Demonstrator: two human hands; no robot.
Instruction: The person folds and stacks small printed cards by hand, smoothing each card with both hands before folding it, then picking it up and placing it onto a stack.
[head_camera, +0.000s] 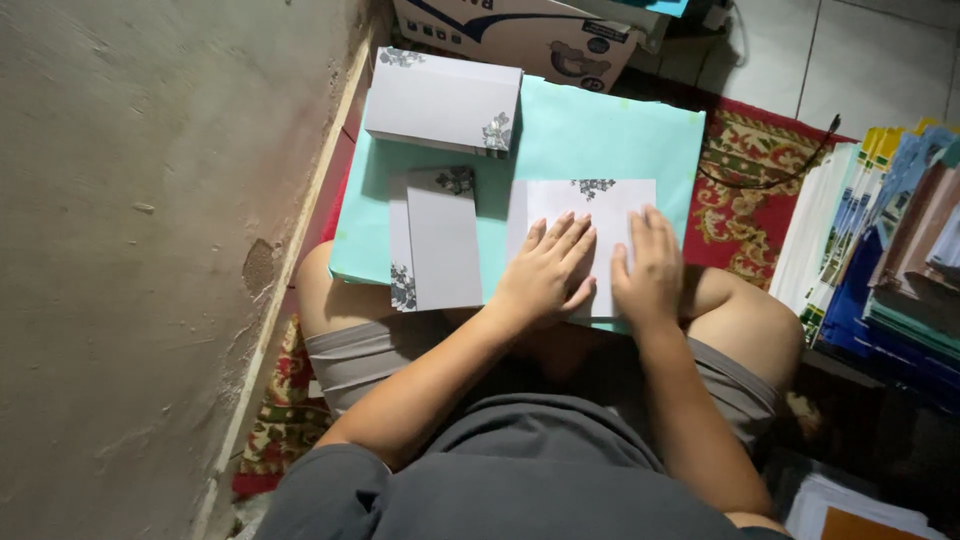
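Note:
Both my hands press flat on a white sheet (600, 205) with a grey floral print at its top edge. My left hand (545, 272) covers the sheet's left half, fingers spread slightly. My right hand (648, 268) lies beside it on the right half. The sheet rests on a stack of light teal paper (600, 135) across my lap. To the left lies a small pile of folded white cards (440, 240) with floral corners. A thicker stack of the same white floral sheets (440, 100) sits at the teal stack's far left corner.
A grey wall (130, 250) runs along the left. A patterned red carpet (745, 190) lies under the paper. A cardboard box (520, 35) stands beyond. Stacks of coloured paper and booklets (880, 250) fill the right side, with a black cable (780, 170) near them.

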